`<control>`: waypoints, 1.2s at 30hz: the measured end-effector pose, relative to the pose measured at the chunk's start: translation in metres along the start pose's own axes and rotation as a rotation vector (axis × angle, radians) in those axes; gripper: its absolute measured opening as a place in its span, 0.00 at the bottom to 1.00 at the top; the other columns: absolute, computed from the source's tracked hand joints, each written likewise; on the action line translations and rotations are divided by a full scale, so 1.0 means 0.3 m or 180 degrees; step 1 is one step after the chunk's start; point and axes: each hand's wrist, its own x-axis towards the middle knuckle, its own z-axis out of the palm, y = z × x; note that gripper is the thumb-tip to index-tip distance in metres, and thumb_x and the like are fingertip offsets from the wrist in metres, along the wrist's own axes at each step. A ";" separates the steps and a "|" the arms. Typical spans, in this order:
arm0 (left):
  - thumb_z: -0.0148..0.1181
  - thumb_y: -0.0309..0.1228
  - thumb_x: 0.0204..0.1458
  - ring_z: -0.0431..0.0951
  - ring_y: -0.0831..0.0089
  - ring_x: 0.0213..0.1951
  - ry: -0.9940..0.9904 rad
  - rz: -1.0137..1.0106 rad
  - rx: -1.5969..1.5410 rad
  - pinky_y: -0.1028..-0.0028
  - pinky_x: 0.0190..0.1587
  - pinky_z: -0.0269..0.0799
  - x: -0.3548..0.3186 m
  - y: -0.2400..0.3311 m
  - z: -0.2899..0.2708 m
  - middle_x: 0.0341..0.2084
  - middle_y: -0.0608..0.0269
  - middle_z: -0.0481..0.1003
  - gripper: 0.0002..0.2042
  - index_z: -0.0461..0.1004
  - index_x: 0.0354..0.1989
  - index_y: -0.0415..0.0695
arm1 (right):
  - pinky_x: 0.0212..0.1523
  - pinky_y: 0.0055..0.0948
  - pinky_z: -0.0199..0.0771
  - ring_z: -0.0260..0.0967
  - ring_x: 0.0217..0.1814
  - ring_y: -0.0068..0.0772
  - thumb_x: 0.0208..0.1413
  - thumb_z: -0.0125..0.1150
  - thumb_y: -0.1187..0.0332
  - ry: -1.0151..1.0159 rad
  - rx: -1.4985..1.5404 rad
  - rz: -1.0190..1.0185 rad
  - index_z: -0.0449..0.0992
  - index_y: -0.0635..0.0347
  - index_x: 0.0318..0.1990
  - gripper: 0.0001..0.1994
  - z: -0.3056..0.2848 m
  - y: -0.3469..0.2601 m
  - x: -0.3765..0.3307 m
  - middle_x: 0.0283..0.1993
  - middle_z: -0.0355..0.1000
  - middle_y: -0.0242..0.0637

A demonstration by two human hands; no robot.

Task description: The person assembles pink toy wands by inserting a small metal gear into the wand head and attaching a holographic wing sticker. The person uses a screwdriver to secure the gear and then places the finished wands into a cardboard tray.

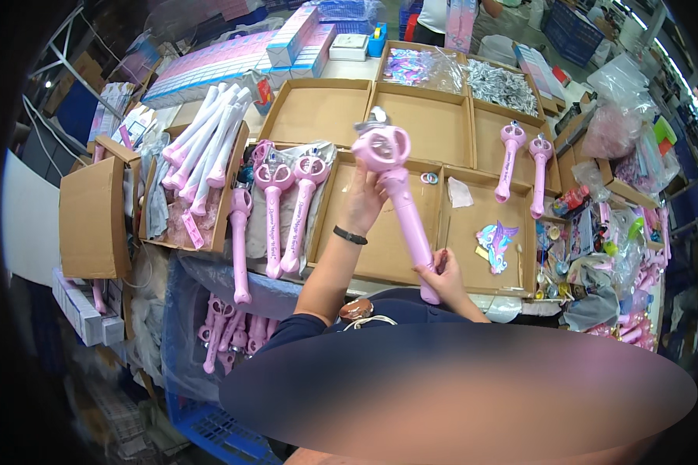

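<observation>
A pink toy wand (408, 211) with a round openwork head slants in front of me, above the cardboard trays. Just under its head, the fingers of my left hand (367, 195) are wrapped round it. Lower down, my right hand (445, 279) grips the handle close to its bottom end. Beneath lie a purple and blue mermaid-tail piece (497, 246), a whitish scrap (459, 193) and small coloured rings (429, 178). To the left, more pink wands (273, 221) rest on a grey cloth (262, 256). Two pink wands (510, 164) lie in a tray at the right.
A carton (238, 170) of bagged wands stands left, above a blue crate (209, 422) holding more wands. Trays of silvery parts (504, 87) and purple pieces (411, 67) sit at the back. Cluttered small goods (589, 263) fill the right side. Behind the table stands another person (434, 19).
</observation>
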 end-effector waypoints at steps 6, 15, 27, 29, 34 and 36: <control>0.51 0.41 0.55 0.72 0.64 0.45 0.1139 -0.0539 0.0705 0.68 0.48 0.67 -0.191 -0.089 -0.229 0.43 0.52 0.70 0.20 0.61 0.48 0.40 | 0.25 0.20 0.59 0.55 0.26 0.19 0.45 0.66 0.65 0.0912 -0.0745 0.0158 0.60 0.58 0.29 0.17 -0.197 0.126 0.258 0.25 0.58 0.28; 0.53 0.40 0.54 0.73 0.74 0.40 0.1681 -0.1134 0.1784 0.77 0.40 0.69 -0.403 -0.134 -0.401 0.37 0.59 0.72 0.20 0.63 0.47 0.39 | 0.39 0.37 0.66 0.68 0.35 0.48 0.45 0.62 0.57 0.1281 -0.3030 0.0389 0.65 0.68 0.35 0.22 -0.586 0.299 0.841 0.32 0.69 0.50; 0.60 0.31 0.40 0.71 0.50 0.37 0.2272 0.0129 0.6595 0.58 0.39 0.68 -0.043 0.154 -0.654 0.35 0.49 0.69 0.28 0.59 0.52 0.41 | 0.37 0.37 0.66 0.67 0.33 0.44 0.49 0.58 0.68 0.1710 -0.2949 -0.0136 0.66 0.74 0.35 0.14 -0.523 0.318 0.750 0.29 0.68 0.47; 0.60 0.30 0.39 0.72 0.49 0.37 0.2138 0.0147 0.6491 0.57 0.38 0.69 0.002 0.168 -0.670 0.36 0.48 0.69 0.31 0.57 0.55 0.41 | 0.35 0.37 0.65 0.64 0.32 0.41 0.49 0.58 0.70 0.1514 -0.2188 -0.0321 0.64 0.73 0.37 0.14 -0.465 0.337 0.619 0.32 0.66 0.45; 0.63 0.33 0.43 0.76 0.59 0.38 0.1722 0.0813 0.4716 0.67 0.40 0.72 0.019 0.241 -0.556 0.39 0.51 0.73 0.32 0.54 0.56 0.41 | 0.36 0.31 0.66 0.63 0.36 0.33 0.50 0.59 0.69 0.1363 -0.2347 0.0237 0.61 0.71 0.45 0.19 -0.295 0.371 0.195 0.39 0.62 0.43; 0.59 0.33 0.48 0.76 0.68 0.34 0.0996 0.0321 0.2151 0.71 0.37 0.73 0.003 0.266 -0.451 0.38 0.55 0.73 0.26 0.57 0.54 0.40 | 0.36 0.27 0.68 0.65 0.36 0.30 0.52 0.58 0.68 0.1209 -0.1726 0.0490 0.60 0.71 0.46 0.19 -0.243 0.349 0.102 0.38 0.63 0.42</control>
